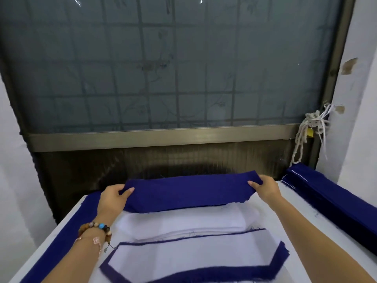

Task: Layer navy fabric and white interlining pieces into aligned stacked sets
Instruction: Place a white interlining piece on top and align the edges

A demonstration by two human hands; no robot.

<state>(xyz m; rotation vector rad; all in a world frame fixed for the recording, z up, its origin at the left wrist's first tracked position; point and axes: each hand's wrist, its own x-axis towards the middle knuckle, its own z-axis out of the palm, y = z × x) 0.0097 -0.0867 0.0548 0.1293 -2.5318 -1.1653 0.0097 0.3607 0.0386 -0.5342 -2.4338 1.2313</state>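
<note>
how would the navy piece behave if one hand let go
Probably floppy: the navy piece curves between the left hand and right hand, so a freed end would likely droop. It seems light: both hands merely pinch it. Its frayed edge may snag.

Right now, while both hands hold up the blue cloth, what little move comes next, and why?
Probably carry the navy piece toward the near stacked set and lay it flat, edges matched. The left hand and right hand pinch its ends, so it hangs unplaced, and that set's top layer is white interlining with a navy border showing.
</note>
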